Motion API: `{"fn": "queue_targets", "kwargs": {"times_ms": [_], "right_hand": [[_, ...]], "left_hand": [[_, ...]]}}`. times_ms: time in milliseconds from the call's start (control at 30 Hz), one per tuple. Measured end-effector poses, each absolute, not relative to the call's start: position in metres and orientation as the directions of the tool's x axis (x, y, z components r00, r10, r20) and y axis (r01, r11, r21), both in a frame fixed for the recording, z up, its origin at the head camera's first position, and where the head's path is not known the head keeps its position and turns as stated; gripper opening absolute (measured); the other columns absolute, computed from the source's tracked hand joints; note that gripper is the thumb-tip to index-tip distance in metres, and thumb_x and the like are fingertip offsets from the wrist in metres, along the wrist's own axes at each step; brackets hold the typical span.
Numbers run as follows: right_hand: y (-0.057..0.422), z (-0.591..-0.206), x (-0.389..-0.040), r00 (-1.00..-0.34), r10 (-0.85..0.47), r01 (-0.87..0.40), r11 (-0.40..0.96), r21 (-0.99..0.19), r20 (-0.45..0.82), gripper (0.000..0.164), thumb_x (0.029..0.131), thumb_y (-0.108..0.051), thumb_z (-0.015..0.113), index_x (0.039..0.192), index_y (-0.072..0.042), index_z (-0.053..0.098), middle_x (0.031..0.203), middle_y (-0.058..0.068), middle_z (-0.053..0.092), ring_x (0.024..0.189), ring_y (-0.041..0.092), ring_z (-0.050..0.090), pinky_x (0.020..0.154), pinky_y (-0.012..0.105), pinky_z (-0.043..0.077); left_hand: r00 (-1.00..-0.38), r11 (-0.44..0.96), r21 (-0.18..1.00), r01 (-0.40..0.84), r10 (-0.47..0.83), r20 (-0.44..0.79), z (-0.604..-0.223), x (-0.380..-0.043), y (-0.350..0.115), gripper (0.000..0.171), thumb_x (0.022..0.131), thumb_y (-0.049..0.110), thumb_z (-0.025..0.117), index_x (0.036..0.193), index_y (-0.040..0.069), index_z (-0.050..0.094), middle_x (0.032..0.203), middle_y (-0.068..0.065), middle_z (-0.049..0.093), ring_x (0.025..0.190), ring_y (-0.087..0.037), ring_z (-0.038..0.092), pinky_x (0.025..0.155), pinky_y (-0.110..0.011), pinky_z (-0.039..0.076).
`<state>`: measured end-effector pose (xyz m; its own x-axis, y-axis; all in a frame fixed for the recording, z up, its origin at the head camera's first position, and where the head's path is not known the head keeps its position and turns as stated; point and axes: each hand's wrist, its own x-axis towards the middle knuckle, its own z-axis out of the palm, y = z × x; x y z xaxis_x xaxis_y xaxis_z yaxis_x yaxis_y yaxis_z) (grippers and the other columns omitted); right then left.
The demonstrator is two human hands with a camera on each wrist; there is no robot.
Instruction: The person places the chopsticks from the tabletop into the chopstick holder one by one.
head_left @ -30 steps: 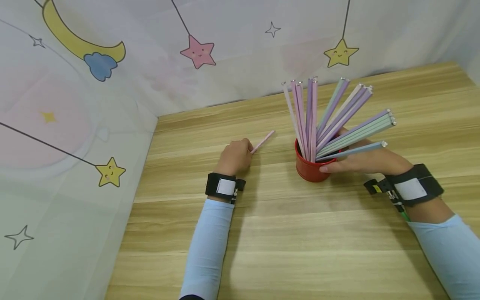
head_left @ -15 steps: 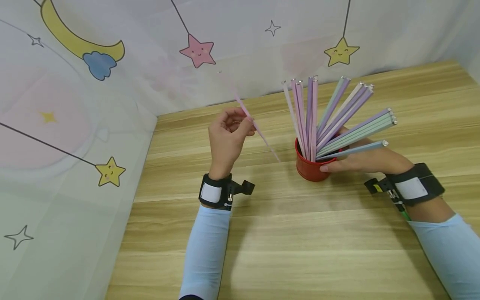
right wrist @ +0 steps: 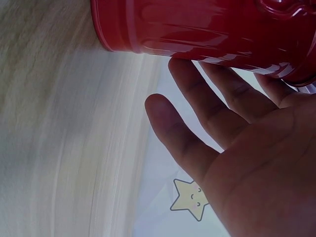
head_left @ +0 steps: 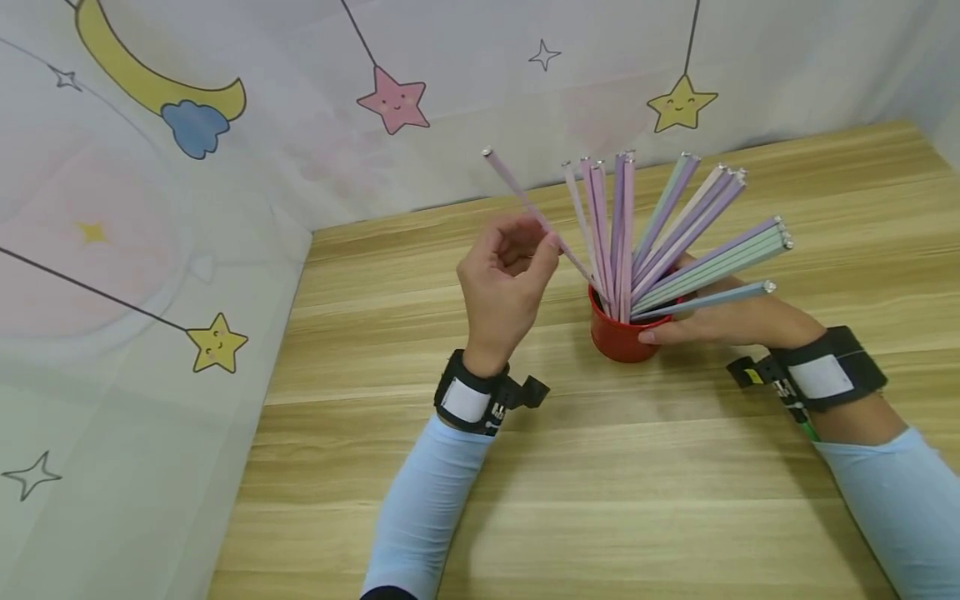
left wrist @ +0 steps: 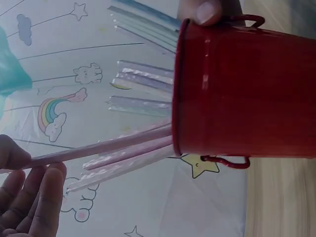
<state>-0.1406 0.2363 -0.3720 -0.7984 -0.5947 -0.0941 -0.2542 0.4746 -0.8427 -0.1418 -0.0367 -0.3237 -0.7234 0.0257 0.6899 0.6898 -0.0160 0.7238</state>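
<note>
My left hand pinches a slim pink stick with a shiny silvery tip, between thumb and fingertips. The stick slants, its lower end at the mouth of a small red metal pail. In the left wrist view, the pink stick runs from the fingers to the pail's rim. Several pastel sticks, pink, white, purple, green and blue, fan out of the pail. My right hand holds the pail from the right, thumb on its near side; in the right wrist view, some fingers touch its wall.
The pail stands on a wood-grain table. Behind it and to the left hangs a pale cloth backdrop with printed stars and a moon. Each wrist wears a black strap carrying a small camera.
My left hand has lifted the pink stick from the table, turned it upward and carried it right to the pail's mouth. The right hand and the pail have stayed in place.
</note>
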Motion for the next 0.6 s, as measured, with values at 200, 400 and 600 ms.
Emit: {"fn": "queue_targets", "kwargs": {"times_ms": [200, 400, 600], "right_hand": [[0.235, -0.372, -0.140, -0.803, -0.588, -0.250, 0.479, -0.842, -0.096, 0.089, 0.088, -0.026, 0.077, 0.159, -0.013, 0.026, 0.156, 0.005, 0.037, 0.138, 0.026, 0.035, 0.110, 0.058, 0.032], [0.233, -0.371, -0.140, -0.808, -0.582, -0.246, 0.475, -0.845, -0.092, 0.087, 0.087, -0.025, 0.078, 0.158, -0.012, 0.029, 0.152, 0.005, 0.042, 0.134, 0.025, 0.040, 0.108, 0.056, 0.036], [0.236, -0.362, -0.138, -0.837, -0.531, -0.226, 0.552, -0.803, -0.129, 0.099, 0.083, -0.033, 0.084, 0.159, -0.011, 0.025, 0.157, 0.011, 0.037, 0.139, 0.032, 0.037, 0.108, 0.062, 0.035]], "left_hand": [[-0.792, 0.168, 0.775, 0.609, 0.087, 0.604, -0.343, -0.144, -0.020, 0.016, 0.090, 0.002, 0.071, 0.103, -0.006, 0.066, 0.086, -0.014, 0.072, 0.074, -0.018, 0.070, 0.066, -0.029, 0.060], [-0.890, 0.403, 0.794, 0.455, 0.178, 0.419, -0.354, -0.146, -0.020, 0.015, 0.089, 0.014, 0.071, 0.099, 0.003, 0.070, 0.081, -0.003, 0.070, 0.069, -0.009, 0.066, 0.065, -0.021, 0.056], [-0.933, 0.724, 0.612, 0.319, 0.352, 0.070, -0.331, -0.144, -0.049, 0.041, 0.097, 0.046, 0.063, 0.118, 0.011, 0.070, 0.098, 0.001, 0.073, 0.086, -0.010, 0.068, 0.069, -0.027, 0.053]]}}
